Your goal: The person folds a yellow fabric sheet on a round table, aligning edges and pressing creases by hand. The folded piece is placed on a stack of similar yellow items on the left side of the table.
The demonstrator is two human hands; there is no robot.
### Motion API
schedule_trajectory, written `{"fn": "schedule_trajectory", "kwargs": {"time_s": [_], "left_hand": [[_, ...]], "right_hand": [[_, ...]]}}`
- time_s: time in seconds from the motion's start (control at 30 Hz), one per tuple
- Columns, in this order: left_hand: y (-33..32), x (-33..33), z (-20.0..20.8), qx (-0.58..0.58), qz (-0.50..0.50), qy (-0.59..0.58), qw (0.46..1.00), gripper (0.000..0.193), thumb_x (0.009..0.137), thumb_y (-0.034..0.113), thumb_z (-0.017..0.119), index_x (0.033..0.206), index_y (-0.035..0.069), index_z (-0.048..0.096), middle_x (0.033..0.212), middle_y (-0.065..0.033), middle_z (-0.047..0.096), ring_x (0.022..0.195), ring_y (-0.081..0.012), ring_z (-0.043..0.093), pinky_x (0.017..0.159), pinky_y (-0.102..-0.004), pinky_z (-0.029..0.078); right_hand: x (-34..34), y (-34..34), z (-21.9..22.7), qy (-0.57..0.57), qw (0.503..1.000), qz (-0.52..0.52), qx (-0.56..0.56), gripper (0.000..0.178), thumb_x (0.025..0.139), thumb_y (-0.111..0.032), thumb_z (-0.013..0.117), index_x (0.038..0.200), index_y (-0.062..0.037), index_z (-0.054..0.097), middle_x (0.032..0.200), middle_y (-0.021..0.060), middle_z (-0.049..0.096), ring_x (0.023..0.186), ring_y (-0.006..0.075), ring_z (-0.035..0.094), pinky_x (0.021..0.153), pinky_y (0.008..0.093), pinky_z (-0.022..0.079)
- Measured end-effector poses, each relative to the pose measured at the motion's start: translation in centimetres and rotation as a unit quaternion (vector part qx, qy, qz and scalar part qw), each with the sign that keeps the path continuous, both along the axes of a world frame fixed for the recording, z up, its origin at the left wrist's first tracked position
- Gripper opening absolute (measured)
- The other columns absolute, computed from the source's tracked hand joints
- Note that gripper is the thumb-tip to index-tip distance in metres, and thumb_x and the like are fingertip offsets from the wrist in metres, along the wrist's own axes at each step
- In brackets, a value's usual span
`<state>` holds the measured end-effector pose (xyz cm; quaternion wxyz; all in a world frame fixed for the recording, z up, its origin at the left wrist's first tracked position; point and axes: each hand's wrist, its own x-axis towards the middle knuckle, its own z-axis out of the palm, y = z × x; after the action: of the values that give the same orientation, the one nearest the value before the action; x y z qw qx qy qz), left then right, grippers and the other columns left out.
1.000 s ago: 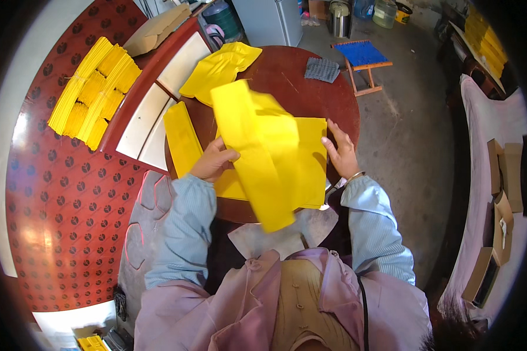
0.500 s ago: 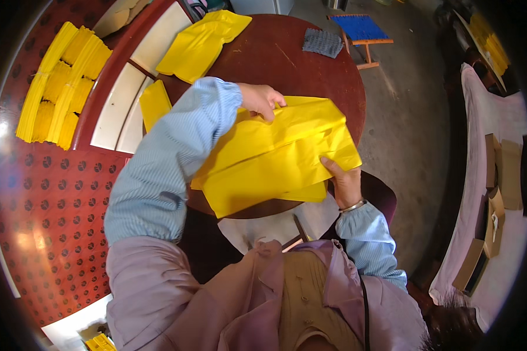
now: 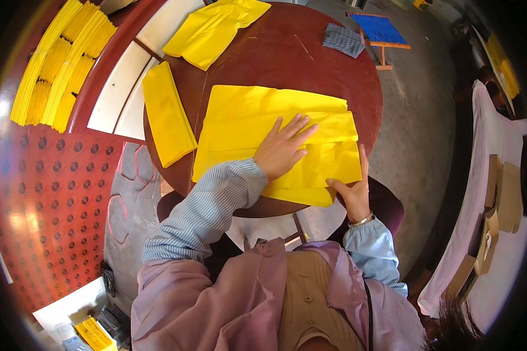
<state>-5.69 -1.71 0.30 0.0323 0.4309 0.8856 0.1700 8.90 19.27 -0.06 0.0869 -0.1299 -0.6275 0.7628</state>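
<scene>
The upper yellow sheet is no longer held up in the air: in the 2 preceding views it is seen raised by the hands, first hanging and then tilted, whereas now it is laid out nearly flat on the near half of the red round tabletop. Other yellow layers are seen under its lower edge; its left border cannot be clearly told from them.

The left hand is shifted from the sheet's far edge to its middle, where it is rested palm down with the fingers spread; nothing is clasped by its grip. The right hand is kept at the near right corner, with the thumb laid on top and 1 finger stretched along the right edge; whether the corner is pinched by this grip cannot be told, as the underside is hidden.

By this change, it is judged, the sheet's weight is passed to the tabletop, so the left palm is freed for flattening and the right hand for lining up the edge. Creases are still shown near the right end. The folded yellow strip is placed just beside the layers, on the left.
</scene>
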Motion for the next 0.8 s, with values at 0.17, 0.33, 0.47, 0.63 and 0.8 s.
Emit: {"fn": "schedule_trajectory", "kwargs": {"time_s": [0.17, 0.33, 0.47, 0.63, 0.8], "left_hand": [[-0.9, 0.3, -1.3, 0.019, -0.002, 0.003, 1.0, 0.066, 0.108, 0.037, 0.061, 0.168, 0.02, 0.039, 0.177, -0.0115, 0.031, 0.166, -0.0279, 0.023, 0.135, -0.0554, 0.016], [0.2, 1.6, -1.7, 0.012, 0.024, 0.016, 1.0, 0.066, 0.108, 0.041, 0.059, 0.168, 0.022, 0.04, 0.178, -0.0106, 0.03, 0.166, -0.0289, 0.023, 0.135, -0.0566, 0.015], [1.4, 2.3, -1.8, 0.009, 0.035, 0.015, 0.999, 0.067, 0.108, 0.045, 0.059, 0.169, 0.026, 0.039, 0.179, -0.0096, 0.029, 0.167, -0.0297, 0.022, 0.135, -0.0583, 0.013], [2.0, 2.8, -1.5, 0.011, 0.033, 0.02, 0.999, 0.068, 0.107, 0.045, 0.061, 0.17, 0.03, 0.038, 0.179, -0.0073, 0.029, 0.167, -0.0286, 0.02, 0.135, -0.0592, 0.012], [0.5, 2.8, -1.7, -0.005, 0.008, 0.009, 1.0, 0.068, 0.107, 0.039, 0.062, 0.169, 0.024, 0.039, 0.177, -0.005, 0.033, 0.167, -0.0255, 0.023, 0.136, -0.0555, 0.013]], "right_hand": [[1.4, 2.5, 1.0, -0.005, 0.989, 0.134, -0.065, 0.122, 0.082, 0.025, 0.07, 0.176, -0.0278, 0.013, 0.168, 0.0125, 0.045, 0.142, 0.0296, 0.06, 0.109, 0.0387, 0.058], [-0.3, 5.7, -0.8, 0.054, 0.91, 0.065, 0.406, 0.067, 0.089, 0.004, 0.081, 0.149, -0.0214, 0.065, 0.156, 0.009, 0.059, 0.143, 0.0342, 0.058, 0.117, 0.0464, 0.048], [-2.7, 8.8, -0.4, 0.139, 0.71, 0.013, 0.69, 0.042, 0.091, -0.021, 0.081, 0.132, -0.0269, 0.079, 0.152, 0.0085, 0.063, 0.147, 0.0329, 0.052, 0.122, 0.0535, 0.035], [-5.5, 10.9, 1.4, 0.204, 0.663, 0.233, 0.682, 0.049, 0.1, -0.014, 0.063, 0.148, -0.0258, 0.068, 0.161, 0.0022, 0.058, 0.156, 0.0277, 0.046, 0.13, 0.0554, 0.029], [-7.3, 11.7, 2.4, 0.177, 0.642, 0.398, 0.631, 0.056, 0.098, -0.018, 0.063, 0.154, -0.0231, 0.062, 0.164, 0.0014, 0.056, 0.157, 0.0278, 0.045, 0.132, 0.0548, 0.027]]}}
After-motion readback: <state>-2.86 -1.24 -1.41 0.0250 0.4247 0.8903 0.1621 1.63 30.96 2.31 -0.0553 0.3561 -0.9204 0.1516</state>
